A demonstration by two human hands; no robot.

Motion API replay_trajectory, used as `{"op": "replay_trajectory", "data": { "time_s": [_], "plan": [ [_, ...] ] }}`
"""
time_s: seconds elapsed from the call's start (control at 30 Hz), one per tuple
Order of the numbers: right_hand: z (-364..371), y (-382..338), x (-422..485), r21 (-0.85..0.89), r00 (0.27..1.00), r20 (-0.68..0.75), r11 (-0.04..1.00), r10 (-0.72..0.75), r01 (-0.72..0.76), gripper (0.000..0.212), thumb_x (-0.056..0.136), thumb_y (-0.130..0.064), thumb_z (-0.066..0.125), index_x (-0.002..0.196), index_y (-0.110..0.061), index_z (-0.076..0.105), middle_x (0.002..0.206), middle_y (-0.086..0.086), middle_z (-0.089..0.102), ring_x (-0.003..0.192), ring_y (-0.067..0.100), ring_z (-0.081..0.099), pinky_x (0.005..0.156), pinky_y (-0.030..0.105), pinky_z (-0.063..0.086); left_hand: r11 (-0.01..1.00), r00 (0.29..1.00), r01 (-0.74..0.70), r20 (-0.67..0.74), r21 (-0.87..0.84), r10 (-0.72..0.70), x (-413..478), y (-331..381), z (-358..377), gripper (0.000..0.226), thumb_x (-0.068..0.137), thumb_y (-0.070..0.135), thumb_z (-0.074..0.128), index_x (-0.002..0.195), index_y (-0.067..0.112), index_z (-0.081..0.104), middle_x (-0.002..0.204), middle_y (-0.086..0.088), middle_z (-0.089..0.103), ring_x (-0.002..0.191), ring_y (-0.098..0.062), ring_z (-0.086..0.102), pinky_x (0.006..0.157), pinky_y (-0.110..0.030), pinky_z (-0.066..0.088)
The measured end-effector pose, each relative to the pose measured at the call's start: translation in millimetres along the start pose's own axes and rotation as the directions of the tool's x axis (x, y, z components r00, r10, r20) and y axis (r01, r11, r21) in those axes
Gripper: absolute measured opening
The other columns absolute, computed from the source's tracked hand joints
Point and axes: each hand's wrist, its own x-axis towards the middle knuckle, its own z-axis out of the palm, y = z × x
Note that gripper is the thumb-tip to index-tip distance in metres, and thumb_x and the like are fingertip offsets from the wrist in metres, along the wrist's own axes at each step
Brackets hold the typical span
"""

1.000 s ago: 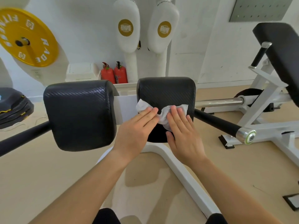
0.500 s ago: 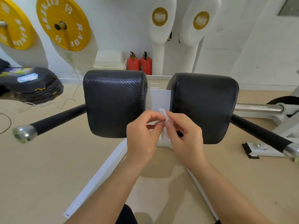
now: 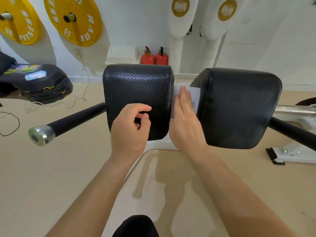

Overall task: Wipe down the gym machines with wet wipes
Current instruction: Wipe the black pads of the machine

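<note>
Head view looks down on both hands. Our right hand (image 3: 186,124) lies flat, fingers straight, pushed into the gap between the left pad (image 3: 136,93) and the right pad (image 3: 239,106), with the wipe (image 3: 177,88) under its fingertips. Whether the wipe bears on the left pad's inner side or on the white post (image 3: 195,98) behind, we cannot tell. Our left hand (image 3: 130,127) hangs before the left pad, fingers curled in, nothing visible in them. Half a second ago both hands pinched the wipe at the gap, and a second ago both pressed it flat on the right pad. So the left has let go and the right alone works the wipe. We judge the right pad's face done, the gap in hand, and the left pad's face likely next. Outward, the bar (image 3: 75,120) runs to 9 o'clock. At 10 a pack (image 3: 35,75) lies on a black stack (image 3: 42,88). Yellow plates (image 3: 73,19) hang at 11, and red extinguishers (image 3: 147,59) stand at 12.
</note>
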Motion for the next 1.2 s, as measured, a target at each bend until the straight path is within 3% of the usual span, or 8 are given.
{"op": "replay_trajectory", "data": {
  "time_s": [0.13,0.3,0.43,0.57,0.73,0.87,0.97,1.2],
  "plan": [
    [1,-3,-7,0.015,0.996,0.094,1.0,0.007,-0.008,0.076,0.094,0.005,0.031,0.159,-0.009,-0.006,0.166,0.008,-0.018,0.152,0.022,-0.022,0.126,0.044,0.0,0.999,0.999,-0.03,0.014,0.031,0.03,3,-10,-4,0.021,0.094,0.01,0.056,0.108,0.018,0.07,0.105,0.011,0.065,0.091,-0.005,0.061,0.069,-0.019,0.053],
    [7,4,-46,-0.119,0.967,0.253,0.991,-0.035,0.067,0.08,0.077,0.004,0.002,0.155,-0.006,-0.015,0.164,0.012,-0.024,0.15,0.028,-0.025,0.125,0.046,0.007,0.998,0.997,-0.043,0.067,0.036,0.041,0,-14,-10,0.024,0.094,0.017,0.052,0.111,0.018,0.069,0.108,0.009,0.065,0.092,-0.008,0.062,0.069,-0.026,0.055],
    [-3,-4,-22,-0.055,0.973,0.229,0.998,0.041,-0.029,0.085,0.089,0.012,0.034,0.156,-0.007,-0.013,0.163,0.011,-0.026,0.149,0.027,-0.027,0.126,0.046,0.003,0.998,0.997,-0.056,0.056,0.038,0.054,6,-13,-14,0.024,0.094,0.016,0.053,0.112,0.019,0.068,0.109,0.009,0.064,0.092,-0.009,0.062,0.069,-0.029,0.056],
    [-10,-11,-2,-0.02,0.977,0.136,0.986,0.165,-0.164,0.083,0.093,0.012,0.036,0.156,-0.006,-0.015,0.162,0.012,-0.028,0.15,0.028,-0.025,0.125,0.043,-0.004,0.997,0.996,-0.062,0.066,0.04,0.059,5,-12,-12,0.022,0.095,0.014,0.055,0.113,0.019,0.068,0.109,0.009,0.064,0.092,-0.008,0.062,0.069,-0.028,0.056],
    [15,-10,-49,0.008,0.959,0.178,0.974,0.222,-0.227,0.086,0.092,0.011,0.036,0.146,-0.008,-0.028,0.153,0.008,-0.042,0.145,0.026,-0.034,0.126,0.043,0.002,0.997,0.993,-0.056,0.108,0.053,0.05,-5,-24,-16,0.023,0.095,0.013,0.056,0.113,0.022,0.067,0.109,0.012,0.062,0.093,-0.006,0.061,0.069,-0.032,0.057],
    [2,-13,-30,0.211,0.956,0.16,0.937,0.248,-0.278,0.069,0.106,-0.022,0.035,0.159,-0.012,-0.007,0.165,0.001,-0.024,0.151,0.015,-0.023,0.126,0.037,0.0,0.997,0.994,-0.042,0.103,0.061,0.036,-9,-27,-19,0.023,0.095,0.016,0.054,0.113,0.023,0.067,0.11,0.013,0.061,0.093,-0.005,0.061,0.07,-0.031,0.057],
    [1,-15,-14,0.273,0.965,0.101,0.926,0.242,-0.261,0.073,0.102,-0.054,0.015,0.16,-0.016,-0.007,0.165,-0.003,-0.022,0.151,0.011,-0.022,0.125,0.035,-0.003,0.997,0.994,-0.042,0.1,0.062,0.035,-9,-24,-18,0.024,0.094,0.02,0.052,0.113,0.022,0.067,0.11,0.012,0.061,0.093,-0.007,0.062,0.07,-0.03,0.056],
    [37,-8,-59,0.064,0.972,0.198,0.987,0.129,-0.145,0.078,0.093,-0.064,-0.013,0.156,-0.018,-0.017,0.163,-0.002,-0.029,0.149,0.012,-0.029,0.126,0.043,0.004,0.996,0.991,-0.069,0.123,0.062,0.061,-12,-24,-17,0.025,0.094,0.021,0.052,0.112,0.02,0.068,0.109,0.012,0.06,0.092,-0.008,0.062,0.068,-0.031,0.056]
  ]
}}
